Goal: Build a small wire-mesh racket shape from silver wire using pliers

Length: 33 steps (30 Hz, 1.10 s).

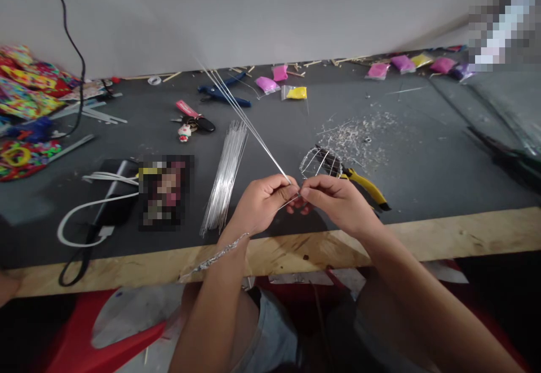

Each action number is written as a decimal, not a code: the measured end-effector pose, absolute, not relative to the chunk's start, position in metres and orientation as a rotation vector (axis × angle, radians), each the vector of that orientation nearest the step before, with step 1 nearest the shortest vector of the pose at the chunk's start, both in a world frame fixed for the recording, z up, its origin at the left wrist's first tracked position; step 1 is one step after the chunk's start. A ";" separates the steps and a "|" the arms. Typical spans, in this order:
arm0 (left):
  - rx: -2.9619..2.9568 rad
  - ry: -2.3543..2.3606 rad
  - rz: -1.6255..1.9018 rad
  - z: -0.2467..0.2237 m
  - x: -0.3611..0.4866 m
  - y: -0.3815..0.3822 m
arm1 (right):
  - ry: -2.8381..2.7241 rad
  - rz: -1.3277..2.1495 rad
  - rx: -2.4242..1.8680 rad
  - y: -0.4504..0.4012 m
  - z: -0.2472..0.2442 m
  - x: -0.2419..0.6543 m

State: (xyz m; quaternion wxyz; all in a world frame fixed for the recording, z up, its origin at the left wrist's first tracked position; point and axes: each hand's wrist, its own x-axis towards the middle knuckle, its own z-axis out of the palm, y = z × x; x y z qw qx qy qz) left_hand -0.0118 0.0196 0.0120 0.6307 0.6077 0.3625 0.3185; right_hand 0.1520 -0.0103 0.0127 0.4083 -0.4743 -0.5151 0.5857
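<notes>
Several long thin metal wires (253, 131) are pinched in my left hand (270, 201), their free ends pointing up and to the left. My right hand (338, 198) pinches the wires' lower ends, its fingertips close to my left ones. The exact joint between the fingers is hidden. Just behind my right hand sits a small rounded wire frame (319, 161). Yellow-and-black pliers (369, 187) lie beside it, partly behind the frame. To the left of my left hand is a loose bundle of straight wires (224, 178). A twisted wire strand (217, 256) shows at my left wrist.
Wire clippings (359, 139) are scattered on the dark tabletop (270, 232). Blue-handled pliers (226, 91), keys (198, 122) and coloured packets (268, 84) lie farther back. A black power bank-like object (110, 190) with white cable is at left. The table's wooden edge (465, 232) runs in front.
</notes>
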 end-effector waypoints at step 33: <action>0.792 0.941 0.937 -0.007 -0.013 0.019 | -1.879 0.703 -2.007 -0.006 -0.021 0.272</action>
